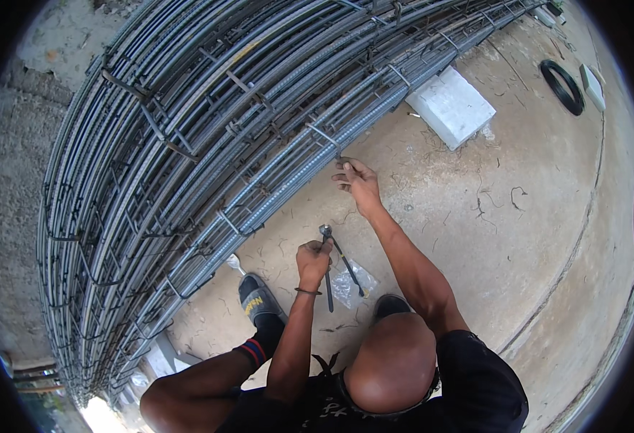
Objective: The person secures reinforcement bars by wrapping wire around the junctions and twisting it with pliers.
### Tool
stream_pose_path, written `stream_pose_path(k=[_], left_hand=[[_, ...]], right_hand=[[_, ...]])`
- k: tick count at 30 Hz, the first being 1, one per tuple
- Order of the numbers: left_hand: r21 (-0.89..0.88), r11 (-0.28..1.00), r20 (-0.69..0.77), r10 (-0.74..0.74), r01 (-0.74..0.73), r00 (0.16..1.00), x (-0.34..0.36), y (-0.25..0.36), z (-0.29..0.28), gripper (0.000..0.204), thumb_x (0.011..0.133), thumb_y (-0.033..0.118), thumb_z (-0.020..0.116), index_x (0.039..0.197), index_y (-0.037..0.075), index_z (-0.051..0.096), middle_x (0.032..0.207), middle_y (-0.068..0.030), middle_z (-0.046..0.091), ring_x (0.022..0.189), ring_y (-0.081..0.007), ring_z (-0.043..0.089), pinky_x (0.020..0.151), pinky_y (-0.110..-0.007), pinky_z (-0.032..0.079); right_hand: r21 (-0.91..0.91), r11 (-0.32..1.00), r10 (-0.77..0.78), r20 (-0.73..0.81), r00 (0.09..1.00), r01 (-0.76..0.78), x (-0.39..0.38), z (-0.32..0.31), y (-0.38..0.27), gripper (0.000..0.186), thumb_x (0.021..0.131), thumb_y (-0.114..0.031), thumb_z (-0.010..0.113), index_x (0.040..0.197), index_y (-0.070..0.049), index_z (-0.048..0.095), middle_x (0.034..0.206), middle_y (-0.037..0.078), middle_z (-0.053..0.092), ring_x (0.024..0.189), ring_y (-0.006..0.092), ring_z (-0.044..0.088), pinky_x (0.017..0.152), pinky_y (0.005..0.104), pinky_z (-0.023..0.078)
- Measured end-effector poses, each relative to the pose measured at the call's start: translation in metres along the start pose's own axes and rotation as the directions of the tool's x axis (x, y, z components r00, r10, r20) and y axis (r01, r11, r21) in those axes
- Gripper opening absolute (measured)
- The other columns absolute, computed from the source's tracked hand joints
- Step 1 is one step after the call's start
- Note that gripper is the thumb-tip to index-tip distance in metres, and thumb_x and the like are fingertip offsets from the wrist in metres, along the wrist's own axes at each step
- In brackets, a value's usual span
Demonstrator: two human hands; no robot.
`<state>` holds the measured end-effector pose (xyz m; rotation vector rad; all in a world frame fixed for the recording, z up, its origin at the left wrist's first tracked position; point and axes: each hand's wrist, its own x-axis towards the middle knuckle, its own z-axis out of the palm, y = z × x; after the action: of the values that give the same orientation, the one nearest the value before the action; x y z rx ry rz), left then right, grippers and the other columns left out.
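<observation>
My left hand grips a pair of long-handled steel nippers, its jaws up and one handle slanting down to the right over a crumpled clear plastic bag. My right hand is raised at the near edge of a long stack of rebar cages, fingers loosely apart, the topmost fingertip at the bottom of a square stirrup. Whether that fingertip touches a thin tie there is too small to tell.
A white block lies beside the cages. A black wire coil and a white slab are farther right. Wire scraps dot the concrete floor. My sandalled left foot is below the cages; a rough wall runs along the left.
</observation>
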<state>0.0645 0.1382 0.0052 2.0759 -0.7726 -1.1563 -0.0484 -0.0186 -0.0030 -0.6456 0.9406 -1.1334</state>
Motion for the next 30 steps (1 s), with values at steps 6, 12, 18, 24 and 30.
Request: stream_pose_path(k=[6,12,18,24,30], left_hand=[[0.004,1.0,-0.003,0.019,-0.019,1.0,-0.005,0.007,0.006,0.029,0.081,0.025,0.07,0.07,-0.001,0.063,0.051,-0.0039,0.053,0.04,-0.0105,0.047,0.039,-0.025,0.036],[-0.132,0.989,-0.006,0.064,-0.064,0.998,-0.001,0.003,0.003,0.033,0.082,0.027,0.07,0.068,-0.002,0.063,0.05,-0.0051,0.054,0.039,-0.0116,0.048,0.039,-0.027,0.037],[-0.128,0.991,0.013,0.037,-0.035,0.999,-0.006,0.007,0.004,0.029,0.085,0.026,0.068,0.072,0.0,0.064,0.052,-0.0023,0.052,0.041,-0.0088,0.046,0.038,-0.023,0.036],[-0.3,0.93,-0.01,0.22,-0.213,0.975,-0.035,0.044,-0.005,0.031,0.091,0.028,0.06,0.079,0.0,0.066,0.05,-0.0009,0.049,0.041,-0.0067,0.042,0.039,-0.023,0.032],[-0.28,0.854,-0.362,0.33,-0.439,0.872,-0.029,0.026,0.001,0.037,0.096,0.029,0.052,0.086,-0.005,0.064,0.071,-0.0051,0.055,0.061,-0.0078,0.049,0.052,-0.023,0.038]], right_hand=[[0.324,0.909,0.258,0.055,0.964,-0.262,0.001,0.004,-0.008,0.014,0.087,-0.008,0.062,0.097,0.002,0.062,0.084,0.008,0.064,0.074,0.0136,0.062,0.064,0.0232,0.049],[0.048,0.968,0.244,0.072,0.967,-0.248,0.004,0.011,-0.047,0.016,0.084,-0.008,0.066,0.095,0.003,0.062,0.079,0.009,0.064,0.071,0.016,0.062,0.065,0.0253,0.05],[-0.806,0.392,-0.419,0.272,0.866,0.443,-0.022,-0.016,-0.037,0.028,0.083,-0.017,0.069,0.103,0.001,0.062,0.09,0.019,0.065,0.08,0.0299,0.064,0.071,0.0372,0.051],[-0.83,0.55,0.434,0.376,0.819,0.09,-0.101,-0.029,-0.032,0.05,0.089,-0.028,0.064,0.126,0.001,0.046,0.096,0.016,0.065,0.089,0.0243,0.065,0.077,0.0324,0.052],[-0.246,0.951,0.296,0.537,0.79,-0.189,-0.153,-0.022,0.01,0.043,0.09,-0.019,0.062,0.126,-0.002,0.046,0.096,0.013,0.063,0.084,0.0212,0.066,0.072,0.0322,0.055]])
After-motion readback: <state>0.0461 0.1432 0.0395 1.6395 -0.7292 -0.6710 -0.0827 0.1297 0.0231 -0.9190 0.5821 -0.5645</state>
